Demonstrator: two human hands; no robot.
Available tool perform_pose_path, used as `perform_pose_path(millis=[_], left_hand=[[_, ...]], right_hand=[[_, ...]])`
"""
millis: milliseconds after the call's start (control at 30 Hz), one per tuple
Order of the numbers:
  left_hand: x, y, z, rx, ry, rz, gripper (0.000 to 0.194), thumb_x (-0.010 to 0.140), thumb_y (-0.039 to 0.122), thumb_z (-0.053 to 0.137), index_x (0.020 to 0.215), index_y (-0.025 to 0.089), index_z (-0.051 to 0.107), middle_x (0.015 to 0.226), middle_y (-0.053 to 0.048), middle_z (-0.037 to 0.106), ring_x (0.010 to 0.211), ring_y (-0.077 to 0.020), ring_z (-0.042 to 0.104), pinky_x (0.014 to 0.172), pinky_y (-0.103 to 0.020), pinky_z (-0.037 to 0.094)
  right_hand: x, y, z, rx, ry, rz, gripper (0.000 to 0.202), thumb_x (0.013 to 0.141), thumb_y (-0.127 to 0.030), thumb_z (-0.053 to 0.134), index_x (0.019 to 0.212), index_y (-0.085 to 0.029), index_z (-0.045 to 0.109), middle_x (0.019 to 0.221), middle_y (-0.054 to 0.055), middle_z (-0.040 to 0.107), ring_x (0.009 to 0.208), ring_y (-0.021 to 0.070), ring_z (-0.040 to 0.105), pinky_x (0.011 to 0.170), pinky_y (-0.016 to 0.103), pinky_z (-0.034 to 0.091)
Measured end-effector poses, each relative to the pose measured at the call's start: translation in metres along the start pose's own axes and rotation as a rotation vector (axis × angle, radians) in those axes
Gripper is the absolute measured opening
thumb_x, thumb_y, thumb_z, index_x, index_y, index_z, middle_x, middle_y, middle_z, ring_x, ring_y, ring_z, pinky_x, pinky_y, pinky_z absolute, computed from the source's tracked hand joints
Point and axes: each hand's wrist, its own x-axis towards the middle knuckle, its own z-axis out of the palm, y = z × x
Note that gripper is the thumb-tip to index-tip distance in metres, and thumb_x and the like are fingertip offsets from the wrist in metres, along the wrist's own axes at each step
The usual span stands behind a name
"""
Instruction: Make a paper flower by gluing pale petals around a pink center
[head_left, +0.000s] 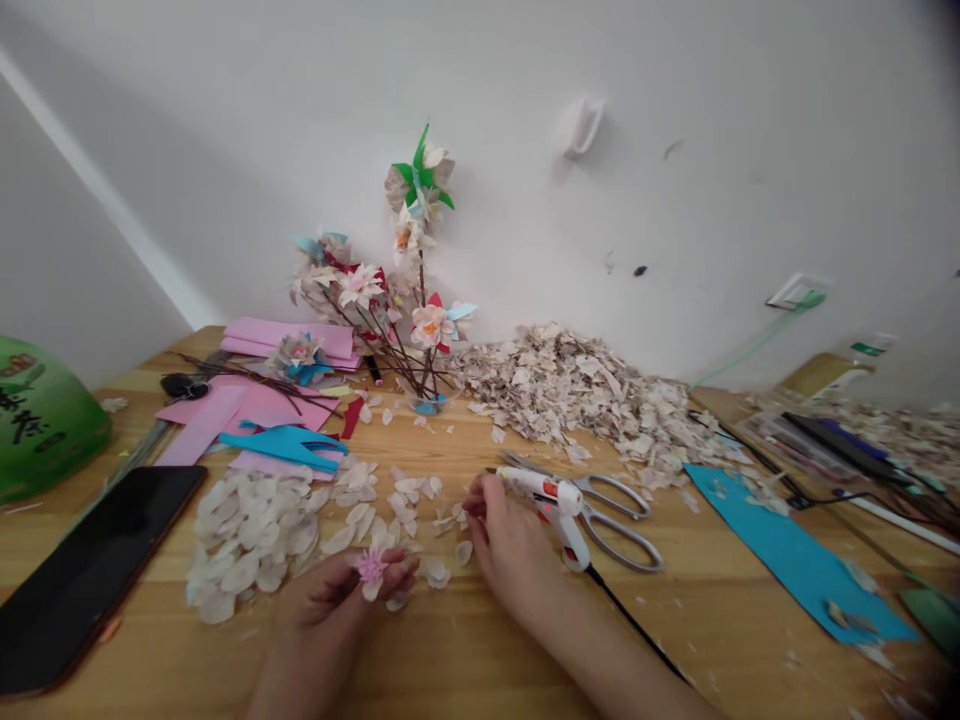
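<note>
My left hand [337, 600] pinches a small handmade flower [372, 566] with a pink fringed centre and a few pale petals. To its right, my right hand [510, 545] has its fingers drawn together just left of a white glue gun [551, 500]; what they hold, if anything, is hidden. The glue gun lies over a pair of scissors [622, 535] with grey handles. A heap of pale dried petals [255, 530] spreads beside my left hand, and loose petals [437, 572] lie between the two hands.
Behind stand finished flowers on twigs [431, 325] in a clear holder. A large flake pile [577, 385] rests against the wall. On the left are a phone [97, 570], a green container [45, 420], and pink sheets [292, 340]; a blue sheet [795, 550] lies right.
</note>
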Motion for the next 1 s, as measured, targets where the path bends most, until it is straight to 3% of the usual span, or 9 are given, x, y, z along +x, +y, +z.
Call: perform_pose_path(millis=[167,333,467,567,667,800,867,1000], left_hand=[[0.007,-0.002,-0.002,-0.047,0.055,-0.001,0.021,0.055,0.041,0.076,0.064,0.022,0.074,0.07,-0.003,0.078,0.071,-0.0234,0.071,0.068,-0.029,0.056],[0.015,0.002,-0.002,0.036,0.08,0.056,0.022,0.06,0.042,0.073,0.068,0.021,0.074,0.076,-0.005,0.078,0.08,-0.0257,0.07,0.075,-0.033,0.054],[0.025,0.01,0.001,0.033,0.057,0.084,0.023,0.059,0.042,0.074,0.069,0.022,0.074,0.074,-0.005,0.078,0.076,-0.0238,0.071,0.071,-0.031,0.055],[0.03,0.018,0.008,-0.033,0.057,0.108,0.024,0.056,0.044,0.075,0.067,0.022,0.073,0.07,-0.002,0.078,0.071,-0.0205,0.071,0.067,-0.026,0.055],[0.03,0.023,0.018,-0.151,0.11,0.074,0.028,0.051,0.044,0.078,0.065,0.022,0.072,0.067,0.0,0.077,0.068,-0.0176,0.071,0.066,-0.022,0.055],[0.022,0.019,0.027,-0.271,0.226,-0.014,0.032,0.049,0.045,0.079,0.066,0.02,0.07,0.064,0.002,0.076,0.063,-0.0142,0.07,0.063,-0.019,0.055],[0.017,0.013,0.027,-0.279,0.249,-0.024,0.034,0.048,0.046,0.079,0.066,0.019,0.07,0.065,0.002,0.077,0.062,-0.0137,0.069,0.061,-0.019,0.055],[0.015,0.004,0.022,-0.167,0.302,0.03,0.038,0.049,0.05,0.076,0.068,0.018,0.07,0.067,-0.002,0.077,0.059,-0.0143,0.066,0.058,-0.021,0.054]], right_hand=[[0.001,0.0,-0.016,0.057,-0.021,-0.006,0.03,0.08,-0.007,0.047,0.106,-0.017,0.039,0.088,0.006,0.067,0.077,0.019,0.065,0.066,0.03,0.049],[-0.005,0.006,-0.031,0.183,0.009,0.005,0.048,0.081,-0.008,0.043,0.125,-0.019,0.029,0.086,0.003,0.065,0.073,0.0174,0.063,0.068,0.032,0.048],[-0.013,0.011,-0.036,0.197,-0.001,0.05,0.07,0.081,-0.011,0.048,0.138,-0.023,0.01,0.075,-0.002,0.064,0.062,0.0171,0.06,0.059,0.03,0.046],[-0.019,0.013,-0.036,0.194,-0.016,0.034,0.078,0.079,-0.01,0.049,0.14,-0.026,0.004,0.08,-0.001,0.064,0.062,0.0168,0.059,0.059,0.029,0.046],[-0.026,0.011,-0.033,0.192,-0.074,-0.034,0.084,0.074,-0.005,0.051,0.141,-0.026,0.005,0.09,0.002,0.064,0.065,0.0169,0.059,0.062,0.031,0.048],[-0.031,0.002,-0.02,0.134,-0.207,-0.292,0.082,0.074,-0.005,0.053,0.141,-0.021,0.01,0.097,0.006,0.065,0.084,0.0227,0.06,0.073,0.035,0.049],[-0.03,-0.001,-0.011,0.05,-0.238,-0.396,0.074,0.076,-0.004,0.05,0.141,-0.017,0.016,0.096,0.009,0.066,0.083,0.0248,0.06,0.072,0.037,0.05],[-0.027,-0.001,0.002,-0.028,-0.221,-0.418,0.071,0.075,0.0,0.047,0.14,-0.013,0.022,0.093,0.011,0.067,0.079,0.026,0.06,0.069,0.038,0.051]])
